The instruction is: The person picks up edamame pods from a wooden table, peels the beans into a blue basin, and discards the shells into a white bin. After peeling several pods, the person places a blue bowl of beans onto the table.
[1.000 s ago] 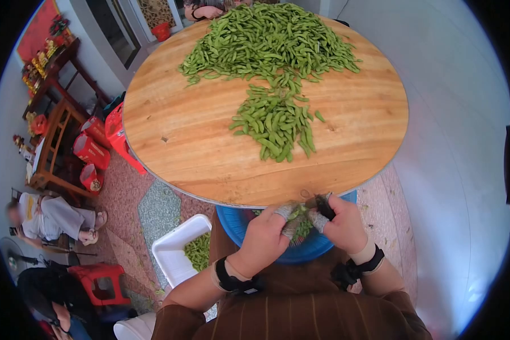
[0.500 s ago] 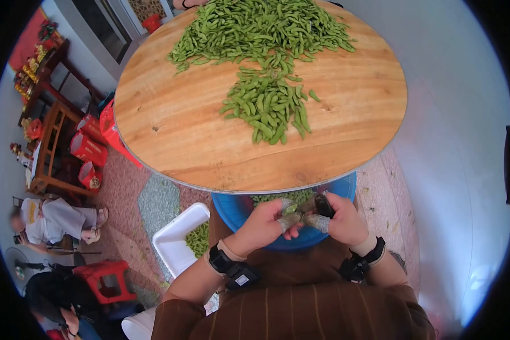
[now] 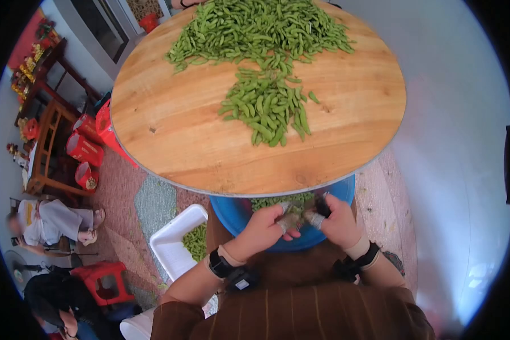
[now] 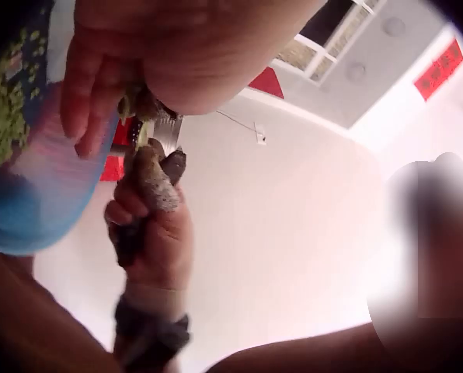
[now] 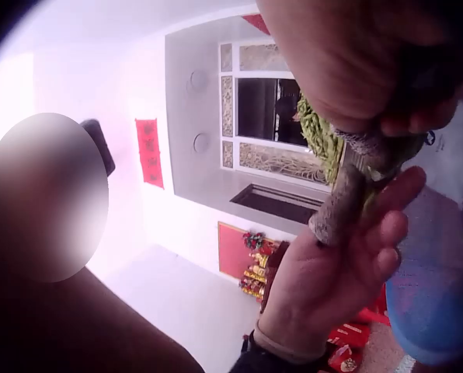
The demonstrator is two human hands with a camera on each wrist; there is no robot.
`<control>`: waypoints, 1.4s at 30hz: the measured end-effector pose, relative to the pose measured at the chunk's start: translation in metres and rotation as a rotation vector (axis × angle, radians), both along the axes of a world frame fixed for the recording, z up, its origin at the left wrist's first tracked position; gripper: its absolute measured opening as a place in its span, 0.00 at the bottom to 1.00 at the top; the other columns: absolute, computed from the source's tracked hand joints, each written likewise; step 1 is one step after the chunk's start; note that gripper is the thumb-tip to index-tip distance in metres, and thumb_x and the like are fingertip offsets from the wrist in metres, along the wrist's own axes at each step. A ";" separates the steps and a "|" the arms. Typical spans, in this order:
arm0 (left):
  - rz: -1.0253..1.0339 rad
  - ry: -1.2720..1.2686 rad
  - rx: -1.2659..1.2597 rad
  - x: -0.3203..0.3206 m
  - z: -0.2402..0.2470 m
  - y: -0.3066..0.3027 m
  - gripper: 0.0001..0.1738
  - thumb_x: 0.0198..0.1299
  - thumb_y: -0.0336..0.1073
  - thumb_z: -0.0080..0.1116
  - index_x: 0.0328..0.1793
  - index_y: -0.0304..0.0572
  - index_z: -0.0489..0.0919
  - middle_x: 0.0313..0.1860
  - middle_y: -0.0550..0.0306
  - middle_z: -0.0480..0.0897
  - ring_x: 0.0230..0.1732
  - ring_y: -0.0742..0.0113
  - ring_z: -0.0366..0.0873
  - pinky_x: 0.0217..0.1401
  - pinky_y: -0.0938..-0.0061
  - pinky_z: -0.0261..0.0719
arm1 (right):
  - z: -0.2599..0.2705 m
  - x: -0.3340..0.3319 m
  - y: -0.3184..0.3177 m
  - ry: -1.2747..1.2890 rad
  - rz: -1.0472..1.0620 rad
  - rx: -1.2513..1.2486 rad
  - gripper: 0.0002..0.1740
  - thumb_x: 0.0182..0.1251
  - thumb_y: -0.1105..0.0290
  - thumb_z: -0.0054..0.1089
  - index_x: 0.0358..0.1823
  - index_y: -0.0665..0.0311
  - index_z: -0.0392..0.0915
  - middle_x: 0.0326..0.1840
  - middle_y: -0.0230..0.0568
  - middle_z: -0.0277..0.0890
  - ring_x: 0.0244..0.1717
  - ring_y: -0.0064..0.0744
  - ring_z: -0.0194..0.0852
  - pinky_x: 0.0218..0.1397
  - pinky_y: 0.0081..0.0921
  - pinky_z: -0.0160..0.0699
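Wrapped thumb and fingertips meet over the blue basin (image 3: 224, 212). The left hand (image 3: 263, 226) pinches a small green pod (image 5: 369, 203), its other fingers loosely bent in the right wrist view. Close beside it, the right hand (image 3: 341, 225) curls round a dark object (image 3: 323, 205), whose shape I cannot tell. In the left wrist view the right hand (image 4: 158, 245) faces the left hand (image 4: 161, 54) across a narrow gap. Small green pieces (image 3: 275, 200) lie in the basin. A small pile of pods (image 3: 266, 107) sits on the round table (image 3: 175, 141).
A larger heap of pods (image 3: 260, 31) covers the table's far side. On the floor at left stands a white bin (image 3: 167, 241) holding green pods. A red stool (image 3: 102, 280), red bags (image 3: 85, 148) and two people are farther left; a pale wall (image 3: 453, 141) rises at right.
Since the earliest frame, the view has shifted, with the table and pods higher in it. The fingertips have moved slightly apart since half a second ago and are blurred.
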State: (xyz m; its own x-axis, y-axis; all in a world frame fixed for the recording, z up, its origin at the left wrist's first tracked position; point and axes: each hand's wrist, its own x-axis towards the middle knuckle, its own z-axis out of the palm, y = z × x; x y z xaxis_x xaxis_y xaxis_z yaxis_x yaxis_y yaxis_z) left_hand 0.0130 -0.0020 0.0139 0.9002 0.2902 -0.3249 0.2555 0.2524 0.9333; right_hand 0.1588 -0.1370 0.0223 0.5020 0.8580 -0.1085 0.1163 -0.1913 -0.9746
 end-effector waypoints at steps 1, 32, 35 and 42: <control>0.044 -0.022 0.003 -0.001 0.000 -0.001 0.17 0.59 0.18 0.41 0.52 0.32 0.75 0.38 0.52 0.82 0.36 0.67 0.82 0.38 0.76 0.81 | 0.002 -0.003 0.003 -0.014 -0.001 0.012 0.13 0.56 0.72 0.64 0.42 0.70 0.76 0.32 0.40 0.81 0.34 0.24 0.77 0.41 0.24 0.76; 0.308 -0.241 0.562 0.006 0.041 -0.001 0.18 0.57 0.23 0.51 0.55 0.33 0.73 0.41 0.45 0.81 0.44 0.58 0.82 0.46 0.72 0.78 | 0.063 -0.018 0.038 -0.677 0.002 -0.035 0.15 0.46 0.74 0.63 0.37 0.66 0.73 0.31 0.55 0.76 0.34 0.57 0.76 0.35 0.39 0.75; 0.350 -0.239 0.170 0.011 0.044 -0.002 0.15 0.61 0.24 0.49 0.54 0.35 0.73 0.42 0.53 0.81 0.41 0.67 0.80 0.43 0.76 0.78 | 0.061 -0.013 0.028 -0.567 0.080 0.123 0.15 0.48 0.77 0.60 0.40 0.68 0.72 0.31 0.51 0.77 0.33 0.50 0.78 0.34 0.34 0.76; 0.306 -0.178 -0.195 -0.003 0.036 0.005 0.07 0.64 0.26 0.49 0.46 0.37 0.76 0.35 0.59 0.80 0.29 0.72 0.75 0.33 0.78 0.76 | 0.068 0.000 0.017 -0.075 0.161 0.016 0.13 0.55 0.79 0.54 0.44 0.68 0.70 0.30 0.40 0.77 0.32 0.34 0.79 0.35 0.27 0.76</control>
State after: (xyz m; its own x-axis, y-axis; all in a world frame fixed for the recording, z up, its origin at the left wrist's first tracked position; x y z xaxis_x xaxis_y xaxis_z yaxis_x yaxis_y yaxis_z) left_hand 0.0100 0.0026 0.0502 0.8291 0.5016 -0.2468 -0.0204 0.4684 0.8833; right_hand 0.1591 -0.1202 0.0908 0.3644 0.9292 -0.0619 0.2165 -0.1491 -0.9648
